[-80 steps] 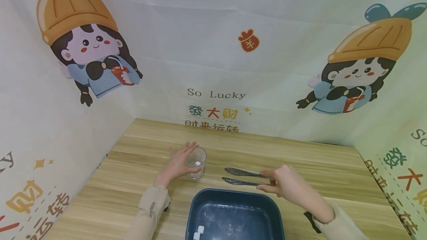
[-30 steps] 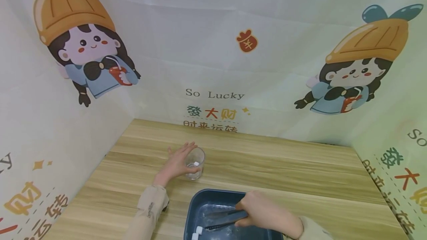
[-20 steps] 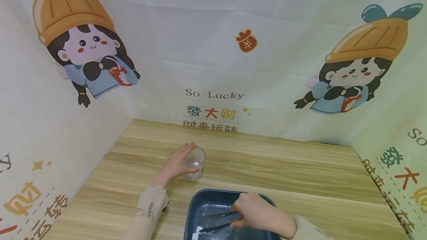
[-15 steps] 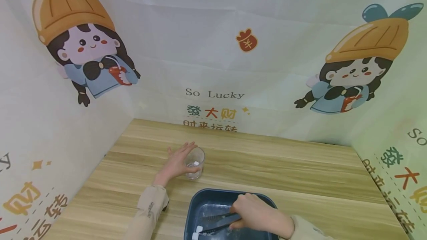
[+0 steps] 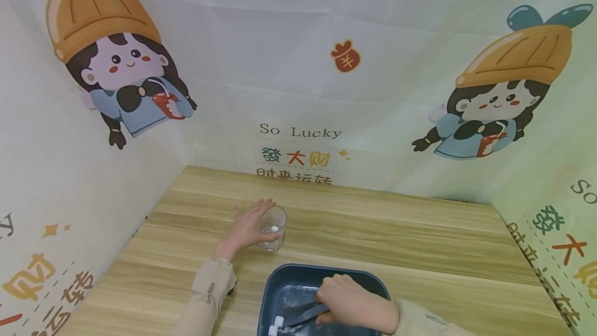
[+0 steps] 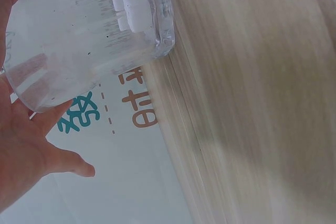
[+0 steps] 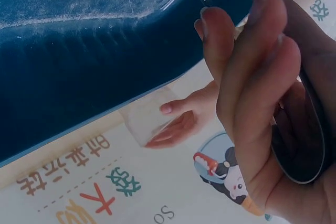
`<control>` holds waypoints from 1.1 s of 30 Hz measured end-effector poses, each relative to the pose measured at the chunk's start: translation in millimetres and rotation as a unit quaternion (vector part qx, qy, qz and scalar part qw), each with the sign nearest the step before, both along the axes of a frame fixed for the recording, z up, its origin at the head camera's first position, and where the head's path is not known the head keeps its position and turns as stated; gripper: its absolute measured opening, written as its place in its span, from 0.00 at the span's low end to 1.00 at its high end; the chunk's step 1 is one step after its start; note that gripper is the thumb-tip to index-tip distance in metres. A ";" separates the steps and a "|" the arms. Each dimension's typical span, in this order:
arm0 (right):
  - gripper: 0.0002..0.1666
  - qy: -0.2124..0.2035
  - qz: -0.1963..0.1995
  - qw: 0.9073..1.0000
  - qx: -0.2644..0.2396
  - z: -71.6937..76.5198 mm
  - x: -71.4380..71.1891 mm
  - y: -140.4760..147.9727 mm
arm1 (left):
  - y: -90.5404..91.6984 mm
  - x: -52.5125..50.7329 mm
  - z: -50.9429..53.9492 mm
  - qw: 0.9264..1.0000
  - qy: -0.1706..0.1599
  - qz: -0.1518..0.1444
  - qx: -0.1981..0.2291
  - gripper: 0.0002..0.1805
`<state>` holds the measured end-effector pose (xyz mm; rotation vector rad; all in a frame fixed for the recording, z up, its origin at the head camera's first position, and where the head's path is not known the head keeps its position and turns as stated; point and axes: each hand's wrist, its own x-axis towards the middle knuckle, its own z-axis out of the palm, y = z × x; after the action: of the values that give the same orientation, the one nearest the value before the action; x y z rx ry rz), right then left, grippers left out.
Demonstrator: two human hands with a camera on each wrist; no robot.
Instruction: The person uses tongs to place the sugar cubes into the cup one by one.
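A clear glass [image 5: 273, 240] stands on the table with small white cubes [image 6: 138, 12] at its bottom. My left hand [image 5: 245, 228] grips its left side, thumb and fingers spread around the wall. My right hand [image 5: 350, 301] holds dark tongs [image 5: 305, 317] over the blue tray [image 5: 322, 268]. The tong tips are low inside the tray, beside two white cubes [image 5: 279, 321] near its left wall. Whether the tips touch a cube cannot be told. In the right wrist view, the fingers of my right hand [image 7: 254, 77] curl round the tongs [image 7: 299, 174].
The wooden table [image 5: 420, 242] extends behind and to both sides of the tray. A printed cloth [image 5: 298, 66] with cartoon figures hangs along the table's back and sides.
My right hand has moved left and down from beside the glass, taking the tongs into the tray; lately it has shifted slightly further left. My left hand stays on the glass.
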<state>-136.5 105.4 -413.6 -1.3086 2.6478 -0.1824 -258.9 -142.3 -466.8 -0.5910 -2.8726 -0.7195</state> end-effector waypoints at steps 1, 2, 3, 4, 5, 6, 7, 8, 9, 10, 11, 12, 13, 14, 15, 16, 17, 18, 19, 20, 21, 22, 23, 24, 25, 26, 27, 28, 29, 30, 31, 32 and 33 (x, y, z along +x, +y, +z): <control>0.12 0.002 0.000 1.000 0.002 -0.4 0.0 -0.7 | 0.3 0.5 0.6 1.000 -0.001 0.000 0.000 0.45; 0.12 0.005 -0.001 1.000 0.005 -0.7 -0.1 -1.1 | 0.5 1.0 1.1 1.000 -0.001 0.000 0.000 0.45; 0.12 0.006 -0.001 1.000 0.007 -0.9 -0.3 -1.5 | 0.7 1.2 1.4 1.000 -0.002 0.000 0.000 0.45; 0.12 0.008 -0.002 1.000 0.008 -0.9 -0.6 -1.6 | 0.8 1.4 1.6 1.000 0.000 -0.001 -0.002 0.45; 0.12 0.008 -0.003 1.000 0.009 -0.9 -1.0 -1.6 | 0.9 1.6 1.7 1.000 0.000 0.000 -0.001 0.45; 0.12 0.007 -0.003 1.000 0.009 -0.9 -1.3 -1.7 | 1.0 1.5 1.5 1.000 0.000 0.001 -0.002 0.45; 0.12 0.007 -0.003 1.000 0.008 -1.0 -1.8 -1.7 | 0.9 1.4 1.2 1.000 0.001 0.001 -0.003 0.45; 0.11 0.008 -0.002 1.000 0.008 -1.0 -2.0 -1.6 | 0.9 1.4 1.0 1.000 0.001 0.000 -0.002 0.45; 0.12 0.009 0.000 1.000 0.006 -1.0 -2.3 -1.6 | 0.7 1.3 0.7 1.000 0.001 0.001 -0.001 0.45; 0.12 0.010 0.001 1.000 0.005 -1.1 -2.5 -1.5 | 0.5 1.2 0.4 1.000 0.002 0.001 0.000 0.45; 0.12 0.012 0.002 1.000 0.005 -1.4 -2.7 -1.3 | 0.4 1.0 0.2 1.000 -0.001 0.002 0.002 0.45; 0.12 0.016 0.003 1.000 0.005 -1.7 -2.8 -1.1 | 0.4 0.9 0.1 1.000 -0.001 0.001 0.003 0.45; 0.12 0.021 0.003 1.000 0.007 -2.3 -2.8 -0.8 | 0.4 0.9 0.0 1.000 -0.001 0.000 0.003 0.45; 0.12 0.026 0.003 1.000 0.009 -3.1 -3.0 -0.5 | 0.4 0.8 0.0 1.000 -0.001 -0.001 0.005 0.45; 0.12 0.031 0.004 0.999 0.011 -3.9 -3.1 -0.2 | 0.4 0.7 -0.1 1.000 -0.002 0.000 0.005 0.45; 0.11 0.035 0.004 0.999 0.013 -4.8 -3.2 0.2 | 0.4 0.5 -0.4 1.000 -0.001 0.000 0.006 0.45; 0.11 0.040 0.004 0.999 0.014 -5.7 -3.3 0.6 | 0.4 0.3 -0.5 1.000 -0.002 -0.001 0.006 0.45; 0.11 0.043 0.004 0.999 0.015 -6.5 -3.3 1.0 | 0.4 0.1 -0.8 1.000 -0.001 -0.001 0.006 0.44; 0.11 0.046 0.004 0.999 0.015 -7.1 -3.2 1.4 | 0.3 0.0 -0.9 1.000 0.001 -0.001 0.005 0.44; 0.11 0.047 0.004 0.999 0.015 -7.4 -3.1 1.7 | 0.2 -0.1 -1.1 1.000 0.001 -0.001 0.005 0.44; 0.11 0.047 0.005 0.999 0.013 -7.5 -2.9 2.1 | 0.0 -0.1 -1.1 1.000 0.002 -0.001 0.004 0.44; 0.11 0.047 0.005 0.999 0.010 -7.7 -2.7 2.8 | -0.2 -0.3 -1.4 1.000 0.002 -0.001 0.004 0.44; 0.12 0.046 0.004 0.999 0.008 -7.8 -2.7 3.3 | -0.2 -0.3 -1.4 1.000 0.003 0.000 0.003 0.44; 0.13 0.045 0.004 0.999 0.005 -7.6 -2.6 4.0 | -0.1 -0.2 -1.3 1.000 0.002 0.000 0.003 0.44; 0.13 0.042 0.004 0.999 0.002 -7.6 -2.6 4.8 | -0.1 -0.2 -1.3 1.000 0.002 0.000 0.002 0.44; 0.13 0.041 0.002 0.999 -0.003 -7.6 -2.9 5.9 | -0.1 -0.2 -1.3 1.000 0.001 0.001 0.002 0.44; 0.14 0.041 0.001 0.999 -0.007 -7.5 -3.1 7.2 | 0.0 -0.1 -1.2 1.000 0.000 0.001 0.002 0.44; 0.14 0.041 -0.001 0.999 -0.012 -7.3 -3.5 8.6 | 0.1 -0.1 -1.2 1.000 -0.001 0.002 0.002 0.44; 0.15 0.041 -0.002 0.999 -0.017 -7.0 -3.6 9.9 | 0.2 -0.1 -1.1 1.000 -0.001 0.002 0.002 0.44; 0.15 0.042 -0.002 0.999 -0.022 -6.5 -3.8 11.4 | 0.2 0.0 -1.0 1.000 -0.002 0.002 0.002 0.44; 0.14 0.040 -0.004 0.999 -0.027 -6.2 -3.9 12.8 | 0.2 0.1 -0.9 1.000 -0.002 0.003 0.001 0.44; 0.14 0.041 -0.005 0.999 -0.031 -5.8 -4.0 14.4 | 0.2 0.1 -0.8 1.000 -0.002 0.003 0.001 0.44; 0.14 0.039 -0.007 0.999 -0.036 -5.3 -3.9 15.9 | 0.1 0.2 -0.7 1.000 -0.002 0.003 0.001 0.44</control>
<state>-140.4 121.3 -418.8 -1.3456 2.7390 -0.2351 -258.7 -142.1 -467.5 -0.5803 -2.8761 -0.7221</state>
